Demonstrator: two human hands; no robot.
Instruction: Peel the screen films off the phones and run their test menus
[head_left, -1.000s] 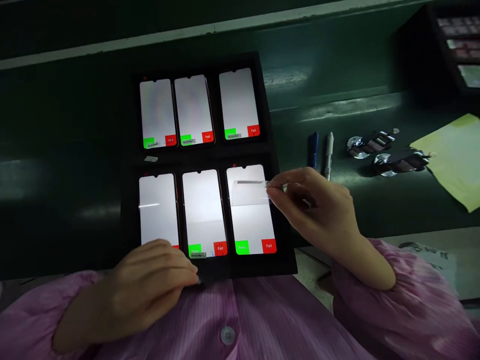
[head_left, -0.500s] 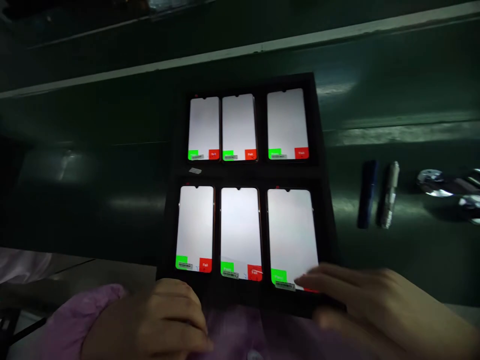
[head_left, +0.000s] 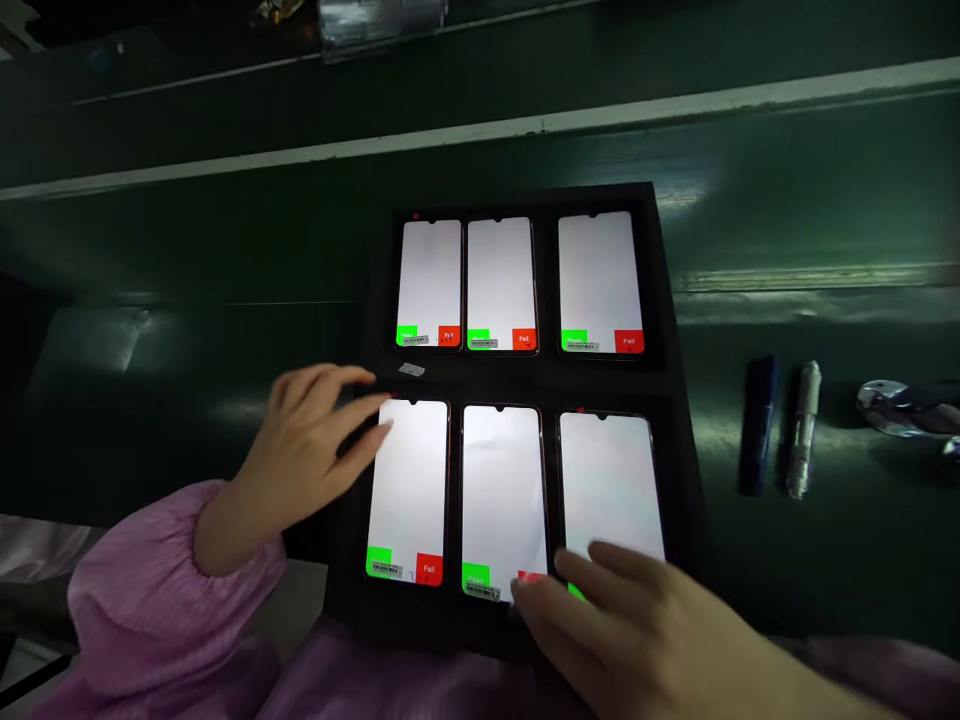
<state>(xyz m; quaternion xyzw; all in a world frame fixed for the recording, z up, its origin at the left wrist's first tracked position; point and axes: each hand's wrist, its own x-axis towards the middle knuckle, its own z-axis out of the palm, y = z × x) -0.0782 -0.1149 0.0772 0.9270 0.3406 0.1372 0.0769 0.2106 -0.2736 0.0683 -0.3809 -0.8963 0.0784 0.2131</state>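
Note:
Two rows of three lit phones lie in a black tray [head_left: 517, 378], each white screen with green and red boxes at its bottom. My left hand [head_left: 319, 425], fingers apart, is at the top left corner of the near-left phone [head_left: 409, 490] and holds nothing. Over the lower part of the near-right phone [head_left: 611, 485] is my right hand [head_left: 622, 620], its fingers spread and blurred, fingertips by the red box of the near-middle phone [head_left: 502, 500]. Nothing shows in it. A small label [head_left: 411, 370] lies between the rows.
On the green table [head_left: 750, 220], a dark blue pen [head_left: 759, 425] and a silver-white pen [head_left: 804, 430] lie right of the tray. Shiny metal objects [head_left: 892, 408] are at the right edge. A clear plastic item [head_left: 382, 22] lies at the back.
My left hand has risen from below the tray to the near-left phone, and its fingers have opened. My right hand has shifted left toward the near-middle phone. The view has moved slightly.

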